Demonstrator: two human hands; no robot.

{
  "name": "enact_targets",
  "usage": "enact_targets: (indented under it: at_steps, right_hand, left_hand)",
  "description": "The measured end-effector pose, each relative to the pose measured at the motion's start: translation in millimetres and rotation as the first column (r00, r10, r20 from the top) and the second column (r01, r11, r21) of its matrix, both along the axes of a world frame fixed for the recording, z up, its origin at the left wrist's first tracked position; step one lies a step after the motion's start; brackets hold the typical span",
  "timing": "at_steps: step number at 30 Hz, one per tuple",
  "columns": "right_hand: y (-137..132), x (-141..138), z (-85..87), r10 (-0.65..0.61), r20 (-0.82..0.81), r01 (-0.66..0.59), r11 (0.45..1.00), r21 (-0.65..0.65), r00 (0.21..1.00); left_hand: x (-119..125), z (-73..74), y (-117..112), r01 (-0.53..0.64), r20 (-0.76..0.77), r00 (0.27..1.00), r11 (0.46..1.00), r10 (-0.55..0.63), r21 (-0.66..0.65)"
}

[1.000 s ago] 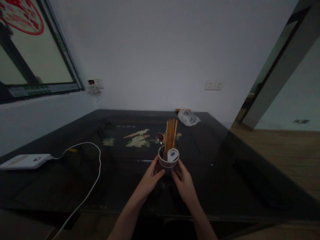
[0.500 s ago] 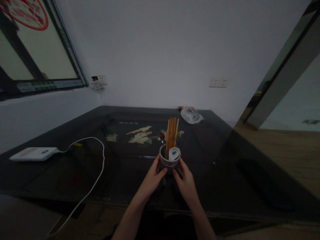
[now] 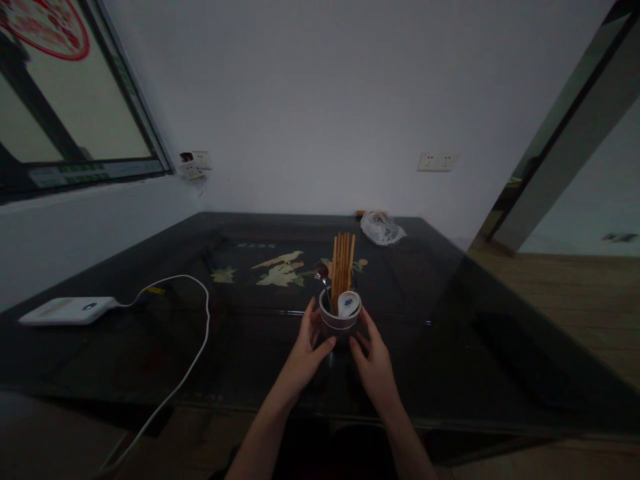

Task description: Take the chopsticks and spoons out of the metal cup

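Observation:
A small round container [image 3: 340, 325] with a pale rim stands upright on the dark table in front of me. It holds several wooden chopsticks [image 3: 343, 267], a metal spoon [image 3: 323, 273] with its bowl up, and a white ceramic spoon [image 3: 349, 304] with a blue mark. My left hand [image 3: 306, 350] curves around the container's left side, its fingers spread and a small gap showing near the rim. On the right side, my right hand [image 3: 373, 353] is loosely cupped with fingers apart, close against the wall. Whether any fingertip still touches is hard to see.
A white device [image 3: 67, 311] with a white cable [image 3: 207, 313] lies at the left of the table [image 3: 400, 373]. At the back sits a crumpled clear plastic bag [image 3: 383, 229]. A dark flat object [image 3: 525, 360] lies at the right. Wall sockets [image 3: 436, 161] are behind.
My fingers have loosened and moved slightly outward from the container, the left ones more clearly. The container stays in about the same place on the table. The view has shifted slightly.

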State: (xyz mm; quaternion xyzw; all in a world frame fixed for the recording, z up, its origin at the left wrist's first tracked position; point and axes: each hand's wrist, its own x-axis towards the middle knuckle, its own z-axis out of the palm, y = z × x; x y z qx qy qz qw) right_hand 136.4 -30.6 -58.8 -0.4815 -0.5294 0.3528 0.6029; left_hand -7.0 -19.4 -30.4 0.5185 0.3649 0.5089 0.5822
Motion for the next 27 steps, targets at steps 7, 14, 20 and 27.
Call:
enact_targets:
  at_steps: [7,14,20,27]
  right_hand:
    - [-8,11,14.0,-0.117,0.007,0.117,0.993,0.014,0.993]
    - [-14,23,41.4,-0.204,0.091,0.192,0.973,0.127,0.975]
    - [-13,18,50.3,-0.221,0.154,0.183,0.957,0.226,0.963]
    - [-13,17,46.8,-0.214,0.197,0.166,0.957,0.236,0.957]
  left_hand:
    - [-16,19.8,6,-0.138,-0.069,0.988,0.990,0.138,0.008]
    - [-19,49.0,47,-0.175,-0.241,0.947,0.971,0.211,0.161]
    - [-9,55.4,70,-0.095,-0.364,0.914,0.966,0.181,0.242]
    - [-6,45.9,75,-0.064,-0.348,0.930,0.986,0.115,0.156]
